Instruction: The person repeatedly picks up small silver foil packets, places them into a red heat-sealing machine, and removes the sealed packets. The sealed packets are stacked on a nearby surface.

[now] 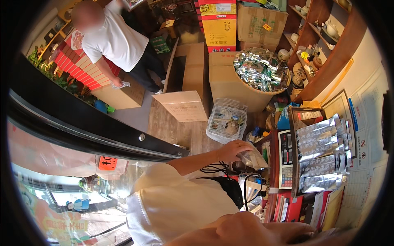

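Note:
My left hand, with a ring on one finger, reaches out from a white sleeve. Its fingers close on the top of a pale, crinkled plastic bag beside the scale. Dark rounded things lie just under the bag; I cannot make out what they are. Very near the camera, along the lower edge, is my right hand, large and partly cut off, its fingers not clear. A digital scale stands to the right of the bag. Beside it, a tray holds several silver foil packs.
Ahead stand an open cardboard box, a white wire cage and a round basket heaped with foil packets. Wooden shelves hold teaware. A co-worker in white stands far left near red boxes. A dark door frame crosses the left.

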`<state>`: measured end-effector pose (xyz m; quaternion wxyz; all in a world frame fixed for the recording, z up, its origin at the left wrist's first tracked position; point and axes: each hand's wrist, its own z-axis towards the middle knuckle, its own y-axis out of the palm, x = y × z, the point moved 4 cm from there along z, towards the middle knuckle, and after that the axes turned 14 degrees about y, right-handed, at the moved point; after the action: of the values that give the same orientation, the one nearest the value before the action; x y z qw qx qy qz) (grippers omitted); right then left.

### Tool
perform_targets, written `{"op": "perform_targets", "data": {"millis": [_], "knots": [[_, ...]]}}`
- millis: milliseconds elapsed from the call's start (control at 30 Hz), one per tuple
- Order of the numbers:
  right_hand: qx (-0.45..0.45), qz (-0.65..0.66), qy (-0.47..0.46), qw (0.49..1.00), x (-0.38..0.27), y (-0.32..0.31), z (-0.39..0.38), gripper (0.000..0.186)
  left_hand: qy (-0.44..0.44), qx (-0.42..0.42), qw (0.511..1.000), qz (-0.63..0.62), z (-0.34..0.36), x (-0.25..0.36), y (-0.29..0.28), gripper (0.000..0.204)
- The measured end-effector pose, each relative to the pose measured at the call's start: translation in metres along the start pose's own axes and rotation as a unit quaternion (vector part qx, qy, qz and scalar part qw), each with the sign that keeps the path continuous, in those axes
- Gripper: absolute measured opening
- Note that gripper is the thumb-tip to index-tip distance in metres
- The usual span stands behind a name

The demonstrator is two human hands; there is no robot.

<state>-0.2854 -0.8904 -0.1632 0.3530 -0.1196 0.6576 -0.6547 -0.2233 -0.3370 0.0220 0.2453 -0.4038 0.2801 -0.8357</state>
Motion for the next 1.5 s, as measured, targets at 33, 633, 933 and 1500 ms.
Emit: {"op": "perform_targets", "data": {"millis": [33,633,933,1500], "knots": [[0.069,0.087,-0.049,0.993,-0.013,-0.013,-0.007,0.044,-0.007,0.0,1.0,0.001,-0.003,-0.003,-0.001,0.07],[-0.039,0.005,0.159,0.987,-0.042,-0.049,-0.028,0.039,0.002,0.003,1.0,0.012,0.001,-0.01,-0.012,0.07],[0.094,0.116,-0.01,0.989,-0.04,-0.045,-0.026,0.039,0.006,0.026,0.999,0.017,-0.004,-0.012,-0.018,0.068],[0.007,-0.009,0.015,1.0,-0.005,0.001,-0.003,0.038,0.033,0.041,0.998,0.021,0.006,-0.007,-0.019,0.062]]}}
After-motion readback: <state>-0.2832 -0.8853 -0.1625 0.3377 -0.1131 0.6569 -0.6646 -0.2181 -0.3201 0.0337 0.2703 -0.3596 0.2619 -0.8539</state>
